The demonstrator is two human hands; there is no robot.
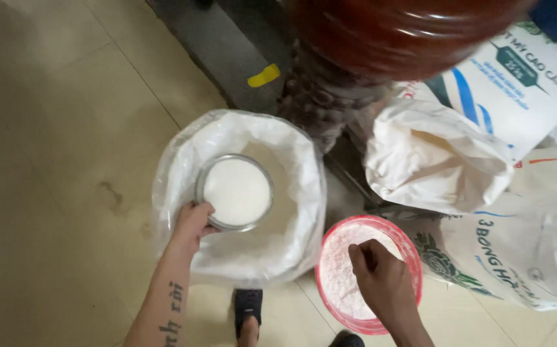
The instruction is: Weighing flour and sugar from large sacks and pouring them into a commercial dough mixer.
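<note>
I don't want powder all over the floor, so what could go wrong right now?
The left hand holds the brimful metal bowl by one edge only; it could tip, though mostly back into the open sack. The right hand presses inside the pink basin, which may tilt and spill onto the tiles.

The glossy dark-red rounded vessel is cut off by the top edge, so its full shape cannot be told. The right hand covers part of the red plastic basin, whose rim runs close to the bottom edge. The white printed sacks run out of the right edge. The left hand hides part of the round metal bowl's rim.
</note>
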